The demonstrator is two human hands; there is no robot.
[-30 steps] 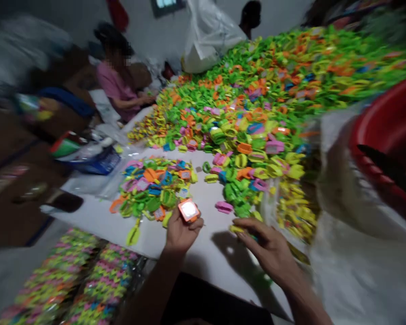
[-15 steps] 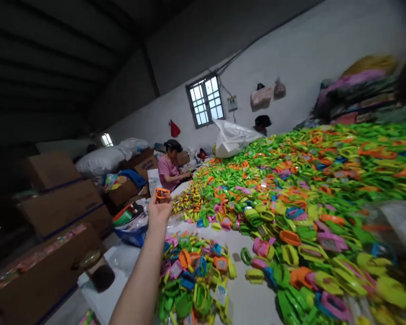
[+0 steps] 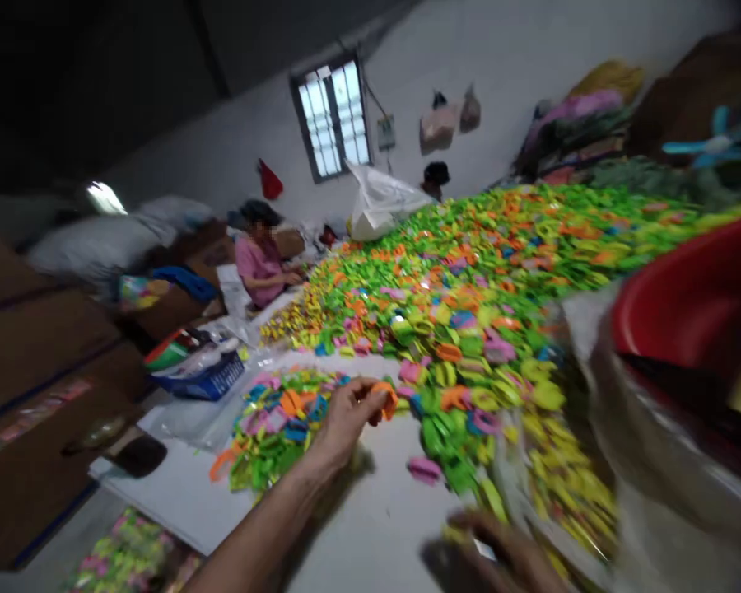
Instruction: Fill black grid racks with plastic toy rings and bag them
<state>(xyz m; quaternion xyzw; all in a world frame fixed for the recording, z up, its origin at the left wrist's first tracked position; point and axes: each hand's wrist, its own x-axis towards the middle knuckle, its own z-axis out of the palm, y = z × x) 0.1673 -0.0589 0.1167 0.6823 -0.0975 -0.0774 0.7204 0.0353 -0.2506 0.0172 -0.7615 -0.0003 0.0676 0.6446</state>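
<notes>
Your left hand (image 3: pixel 344 422) has come down from its raised position and now sits low over the white work surface (image 3: pixel 370 527), near the middle of the frame, while your right hand (image 3: pixel 497 556) has come back in at the bottom edge.

The left fingers are closed in a narrow pinch on an orange plastic frame (image 3: pixel 385 400), which sticks out just past the fingertips. It looks light and stiff, with smooth edges that could slip, so its rim seems the surest place to hold.

The right hand is blurred, its fingers (image 3: pixel 485 527) curled. You cannot tell whether they hold anything.

A small heap of plastic pieces (image 3: pixel 277 432) lies just left of the left hand, and a pink plastic piece (image 3: pixel 424 469) lies on the surface between your hands. A much larger neon pile (image 3: pixel 469 321) spreads toward the upper right, with a red basin (image 3: pixel 692 317) at the right edge. Beyond it, at upper left, a co-worker in a pink shirt (image 3: pixel 259 268) works at the pile's far end.
</notes>
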